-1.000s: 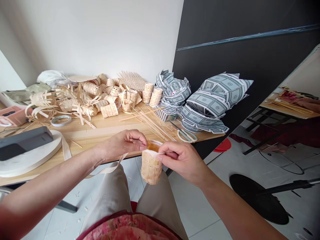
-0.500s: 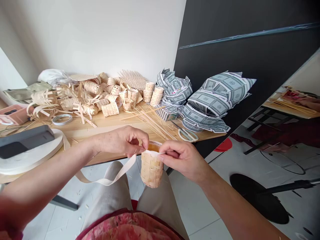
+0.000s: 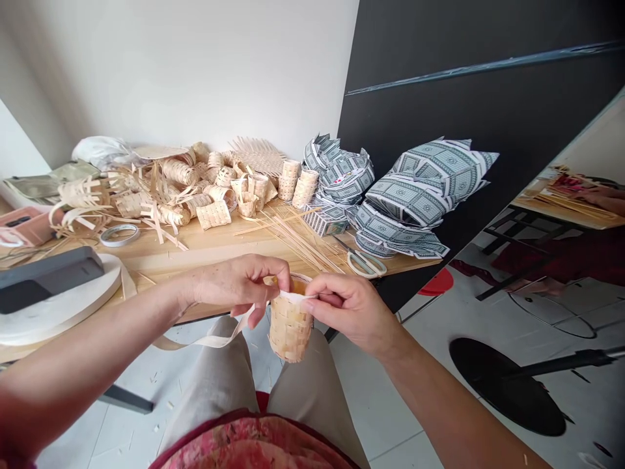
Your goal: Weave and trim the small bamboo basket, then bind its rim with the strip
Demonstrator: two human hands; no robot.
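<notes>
A small woven wood-strip basket (image 3: 289, 332) hangs upright above my knees, at the front edge of the table. Pale cloth tape (image 3: 215, 341) lies along the near part of its rim and trails off to the left in a loop. My left hand (image 3: 247, 280) is closed in a pinch on the tape at the rim's left side, its thumb and forefinger at the edge. With thumb and forefinger, my right hand (image 3: 354, 309) grips the taped rim on the right. The far rim shows between the hands; the basket's bottom inside is hidden.
On the table (image 3: 215, 251) are a heap of woven baskets (image 3: 178, 172), loose strips (image 3: 297, 241), scissors (image 3: 364, 262), a tape roll (image 3: 120, 235), a large tape coil (image 3: 110, 286) under a grey device (image 3: 53, 277), and folded-card pieces (image 3: 410, 195). A black panel (image 3: 463, 111) stands right.
The basket and both hands have shifted slightly left. My left hand's lower fingers have spread from the pinch, and the tape loop hangs nearer the hand.
</notes>
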